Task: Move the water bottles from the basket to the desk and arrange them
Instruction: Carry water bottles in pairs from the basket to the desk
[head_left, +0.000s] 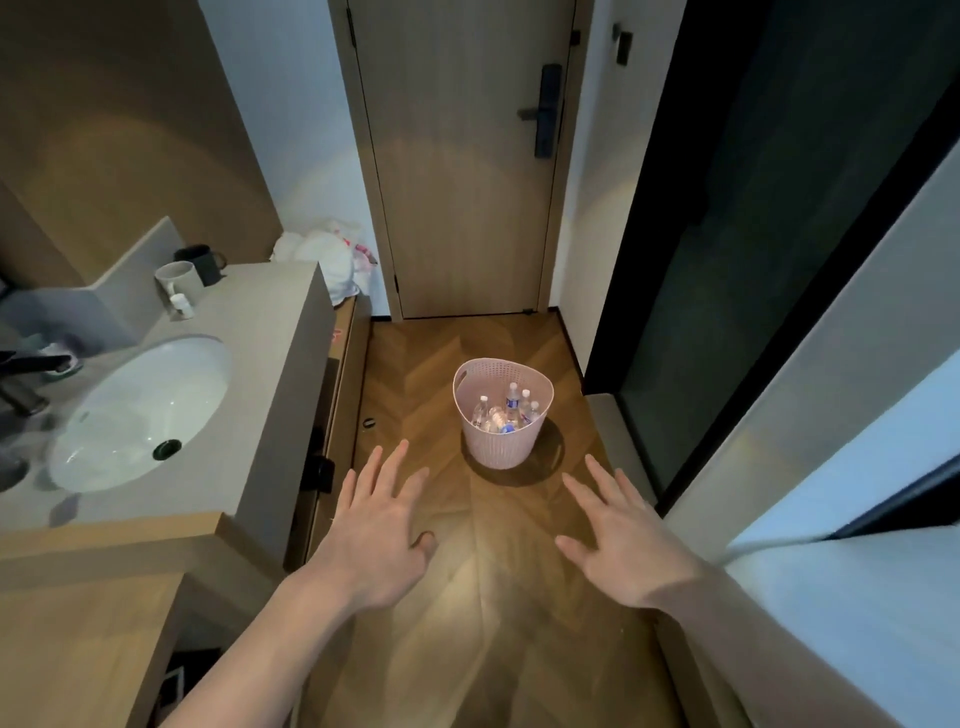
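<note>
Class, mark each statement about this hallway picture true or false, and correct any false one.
1. The pink basket stands on the wooden floor. True.
2. The left hand grips a water bottle. False: it is open and empty.
3. The water bottles are inside the basket. True.
4. The right hand touches the basket. False: it is apart from it.
5. Two mugs stand on the counter beside the sink. True.

I have one view only, from the camera on the person's head. It looks forward and steeply down along a herringbone wooden floor (498, 597) towards a closed pale wooden door (462, 171). The wide lens bends the edges. Nearest me, both bare forearms reach in from below.
</note>
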